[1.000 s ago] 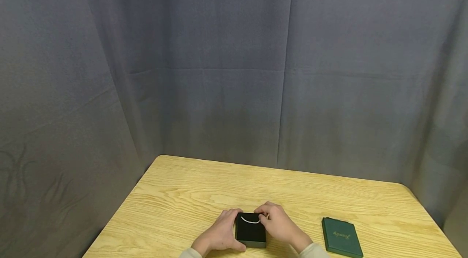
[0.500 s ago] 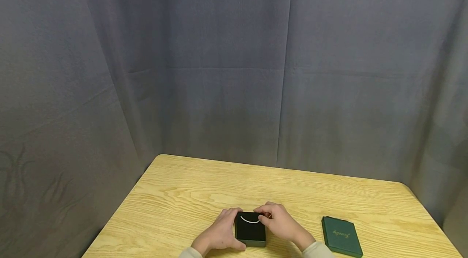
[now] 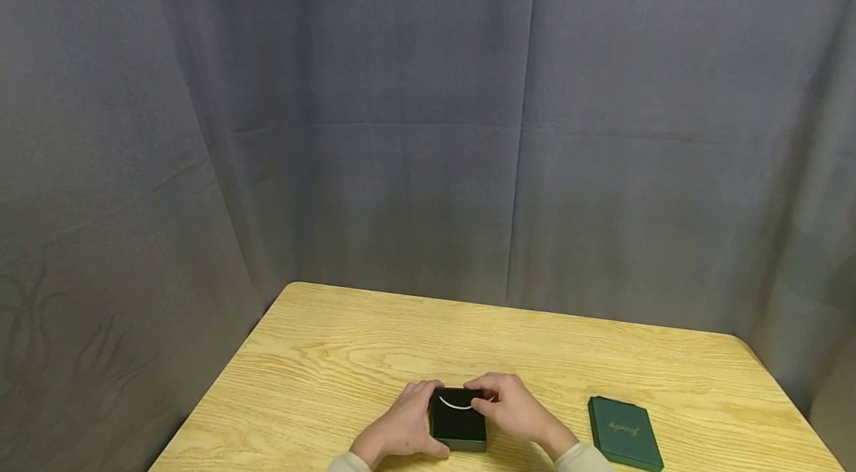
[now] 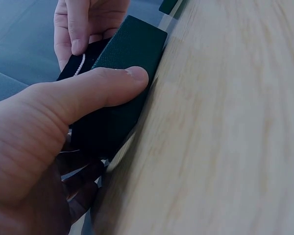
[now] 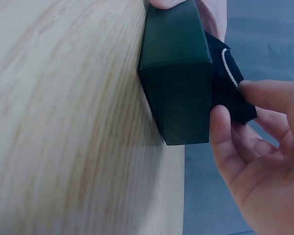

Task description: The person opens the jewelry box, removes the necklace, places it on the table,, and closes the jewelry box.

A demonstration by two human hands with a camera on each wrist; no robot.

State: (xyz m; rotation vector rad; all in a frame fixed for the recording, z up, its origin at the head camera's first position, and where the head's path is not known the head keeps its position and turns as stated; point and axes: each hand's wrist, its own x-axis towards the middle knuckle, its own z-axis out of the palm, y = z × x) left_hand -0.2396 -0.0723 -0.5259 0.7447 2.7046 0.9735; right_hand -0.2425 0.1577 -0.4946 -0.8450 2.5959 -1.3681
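COUNT: one left hand (image 3: 401, 425) + one right hand (image 3: 513, 406) = two hands | one green box base (image 3: 463, 446) + one green lid (image 3: 631, 450) = two box parts | one black insert (image 5: 221, 87) | one thin pale chain (image 5: 229, 71) | one line of gold lettering (image 3: 625, 429) | two pale sleeves (image 3: 580, 458) | one wood-grain table (image 3: 374, 331) | grey curtain panels (image 3: 414, 85): number unclear

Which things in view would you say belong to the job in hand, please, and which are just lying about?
Likely part of the job:
green box, held by the left hand
black insert, pinched by the right hand
pale chain on the insert

Just lying about:
flat green piece, untouched, possibly the box's lid
wooden table, grey curtain: merely setting
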